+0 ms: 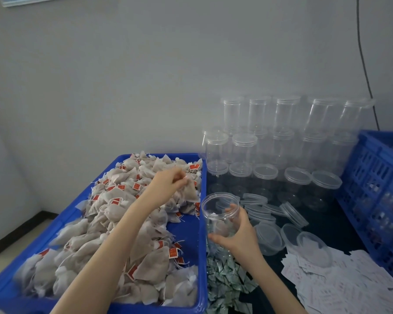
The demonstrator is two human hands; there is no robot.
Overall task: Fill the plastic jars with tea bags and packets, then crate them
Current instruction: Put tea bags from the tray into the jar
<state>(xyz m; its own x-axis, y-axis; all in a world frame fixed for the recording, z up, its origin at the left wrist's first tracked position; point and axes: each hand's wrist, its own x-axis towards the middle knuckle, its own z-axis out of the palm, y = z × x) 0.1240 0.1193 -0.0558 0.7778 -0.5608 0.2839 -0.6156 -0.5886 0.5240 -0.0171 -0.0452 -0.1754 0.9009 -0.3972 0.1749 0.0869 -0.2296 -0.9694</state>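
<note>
A person picks a tea bag while holding an open jar.

The left hand (168,180), at the centre of the frame, pinches one tea bag (189,192) above the blue tray (186,225) full of tea bags. The right hand (238,232) grips the clear jar (218,214) without lid, just right of the tray. Closed jars (281,137) stand stacked in the upper right, beside a blue crate (377,177). Green packets (225,277) lie at the bottom.

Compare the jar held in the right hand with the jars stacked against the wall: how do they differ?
The held jar has no lid and an open mouth; the stacked jars are capped. The held jar is tilted in the right hand near the tea bag tray; the stacked jars stand upright in tiers. The held jar seems to contain a few items; the stacked jars look empty. All are clear plastic.
</note>
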